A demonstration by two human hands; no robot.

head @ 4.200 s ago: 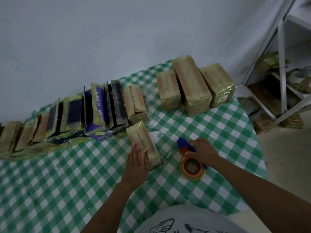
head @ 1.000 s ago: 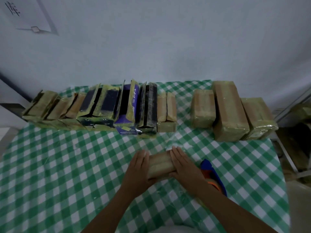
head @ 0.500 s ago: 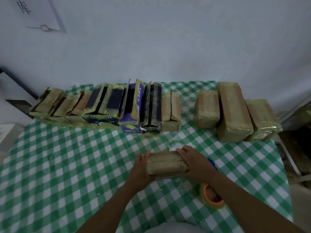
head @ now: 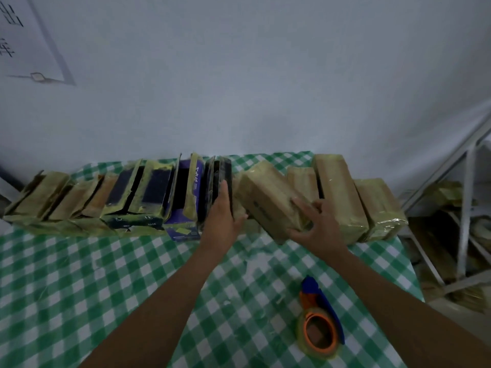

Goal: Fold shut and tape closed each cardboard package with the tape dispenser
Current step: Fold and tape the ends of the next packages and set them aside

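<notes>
A tape-wrapped brown cardboard package (head: pixel 268 197) hangs tilted over the back of the green checked table (head: pixel 79 274). My right hand (head: pixel 316 229) grips its near end. My left hand (head: pixel 223 216) lies with straight fingers against the side of a black package (head: pixel 215 179), just left of the carried one. A row of packages with open flaps (head: pixel 148 195) stretches left along the wall. The blue and orange tape dispenser (head: pixel 318 322) lies alone on the cloth near my right forearm.
Three taped brown packages (head: pixel 342 192) stand at the back right, close behind the carried one. A metal shelf frame (head: pixel 465 208) with tape scraps stands past the table's right edge. The white wall runs right behind the rows.
Both hands lifted the taped package from the table's middle and carried it back toward the row. My left hand came off its end and now rests on the black package. The dispenser stays put.
</notes>
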